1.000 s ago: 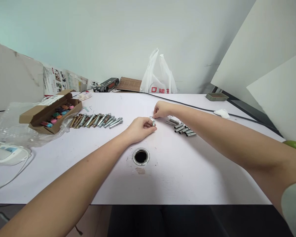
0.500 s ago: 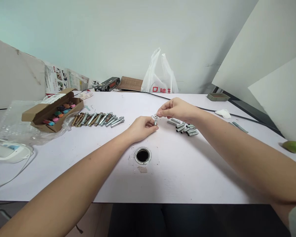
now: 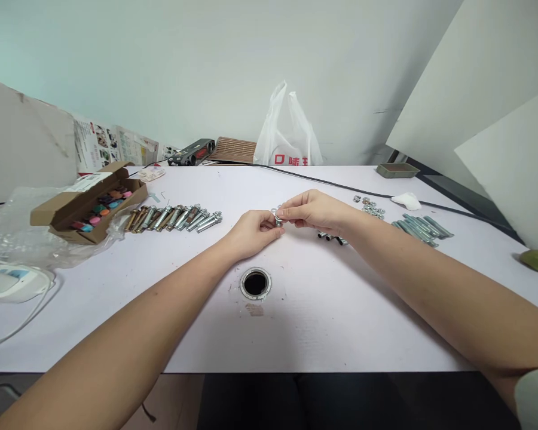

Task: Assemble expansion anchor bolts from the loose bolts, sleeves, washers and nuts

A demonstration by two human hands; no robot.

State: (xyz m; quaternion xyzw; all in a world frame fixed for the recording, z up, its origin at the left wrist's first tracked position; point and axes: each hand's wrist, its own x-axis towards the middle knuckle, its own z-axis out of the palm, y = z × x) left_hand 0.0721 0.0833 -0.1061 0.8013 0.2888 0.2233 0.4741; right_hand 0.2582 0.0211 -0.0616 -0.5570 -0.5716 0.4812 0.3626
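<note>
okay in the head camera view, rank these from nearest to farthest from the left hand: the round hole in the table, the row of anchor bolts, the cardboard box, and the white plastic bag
From the left hand:
1. Round hole, just below it, toward the person.
2. Row of anchor bolts, to its left.
3. White plastic bag, at the back against the wall.
4. Cardboard box, far left.

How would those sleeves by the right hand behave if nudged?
The sleeves are short round metal tubes lying on their sides on the smooth table, so they would probably roll easily. They look rigid, unlikely to bend. Being small and shiny, they may slip in fingertips. The right hand hides part of the pile.
</note>
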